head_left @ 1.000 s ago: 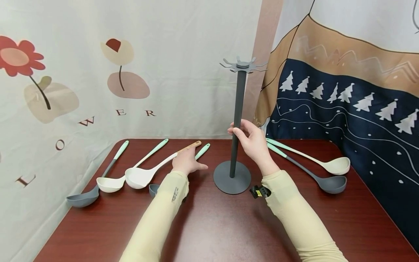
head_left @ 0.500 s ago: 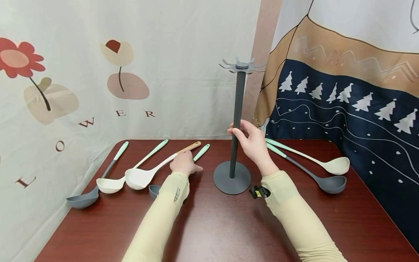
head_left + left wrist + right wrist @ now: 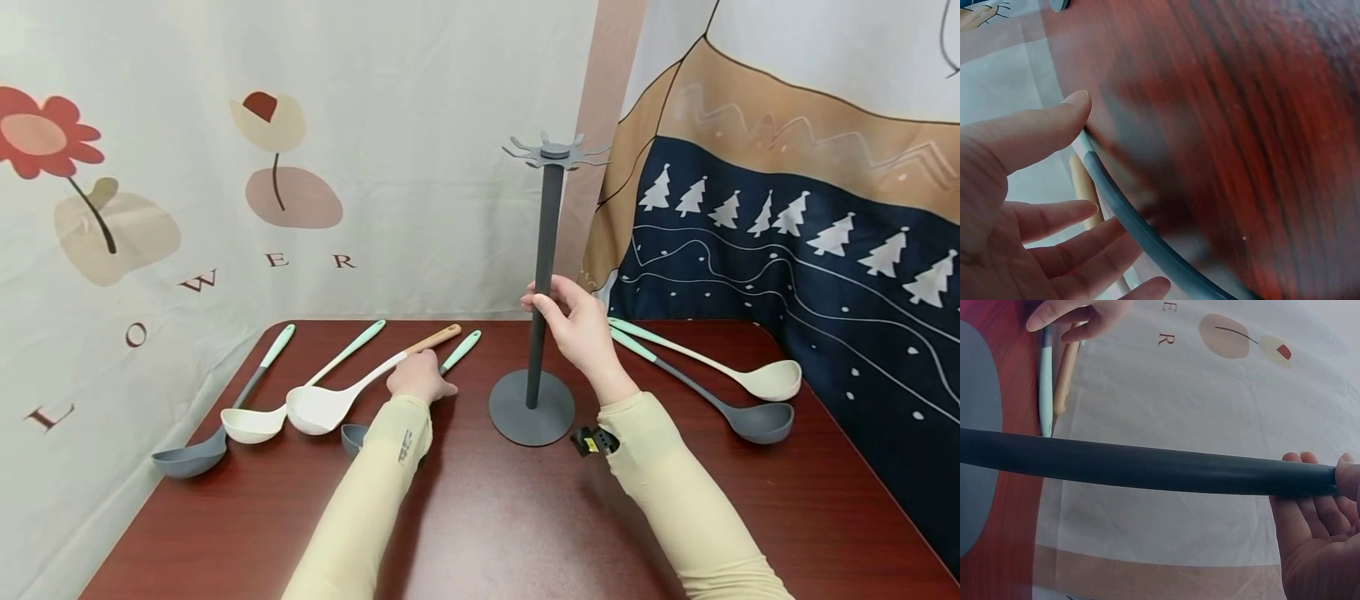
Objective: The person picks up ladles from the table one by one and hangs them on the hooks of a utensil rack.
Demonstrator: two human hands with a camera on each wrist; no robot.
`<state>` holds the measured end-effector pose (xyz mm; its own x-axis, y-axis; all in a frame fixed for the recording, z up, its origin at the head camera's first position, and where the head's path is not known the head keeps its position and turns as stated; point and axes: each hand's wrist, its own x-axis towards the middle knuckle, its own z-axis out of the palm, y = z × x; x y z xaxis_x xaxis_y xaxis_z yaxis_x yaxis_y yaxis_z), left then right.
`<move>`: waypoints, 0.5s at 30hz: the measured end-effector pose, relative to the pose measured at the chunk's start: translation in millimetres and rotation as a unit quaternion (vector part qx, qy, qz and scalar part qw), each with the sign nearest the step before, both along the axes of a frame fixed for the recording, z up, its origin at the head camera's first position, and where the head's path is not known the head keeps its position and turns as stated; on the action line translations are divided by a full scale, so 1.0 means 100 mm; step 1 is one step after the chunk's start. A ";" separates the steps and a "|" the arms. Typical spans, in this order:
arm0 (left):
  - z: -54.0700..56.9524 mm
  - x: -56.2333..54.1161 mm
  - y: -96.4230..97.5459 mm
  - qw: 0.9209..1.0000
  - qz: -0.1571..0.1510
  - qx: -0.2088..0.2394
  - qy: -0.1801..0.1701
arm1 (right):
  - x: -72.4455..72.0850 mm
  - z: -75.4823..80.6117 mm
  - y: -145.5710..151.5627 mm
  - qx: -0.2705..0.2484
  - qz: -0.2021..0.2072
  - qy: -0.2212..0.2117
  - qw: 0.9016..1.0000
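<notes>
My left hand [image 3: 420,377] is over a grey ladle with a mint handle [image 3: 461,350]. In the left wrist view, the ladle's dark shaft [image 3: 1138,228] runs between the thumb and the loosely spread fingers, which do not close round it. Beside that hand lies a white ladle with a wooden handle [image 3: 322,407]. My right hand [image 3: 583,329] holds the pole of a grey utensil stand [image 3: 547,225] between thumb and fingers. The stand is upright, with bare hooks round its top and a round base on the table. Part of the grey ladle is hidden behind the left hand and sleeve.
At left lie a cream ladle [image 3: 251,423] and another grey ladle [image 3: 191,457]. A second cream ladle [image 3: 772,380] and a grey one [image 3: 761,422] lie at right. Printed curtains [image 3: 435,167] hang behind the dark wooden table [image 3: 525,517].
My left hand has drawn slightly back and to the left, lower over the grey ladle, uncovering more of the wooden and mint handles. The right hand and the stand stay put.
</notes>
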<state>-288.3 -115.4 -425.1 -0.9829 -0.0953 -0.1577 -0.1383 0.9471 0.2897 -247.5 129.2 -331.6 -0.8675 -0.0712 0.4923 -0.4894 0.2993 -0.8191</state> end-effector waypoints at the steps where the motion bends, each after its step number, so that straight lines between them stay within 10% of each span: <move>1: 0.00 0.00 0.00 1.000 0.000 -0.001 0.001 | 0.00 0.00 0.00 0.001 0.000 0.001 1.000; 15: -0.05 0.00 -0.01 0.999 -0.030 -0.026 0.008 | 0.02 0.01 0.00 0.002 -0.003 0.002 1.000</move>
<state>-288.7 -116.2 -430.5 -0.9893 -0.0439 -0.1392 -0.0770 0.9672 0.2422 -245.7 128.9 -330.9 -0.8657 -0.0684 0.4959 -0.4913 0.3063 -0.8153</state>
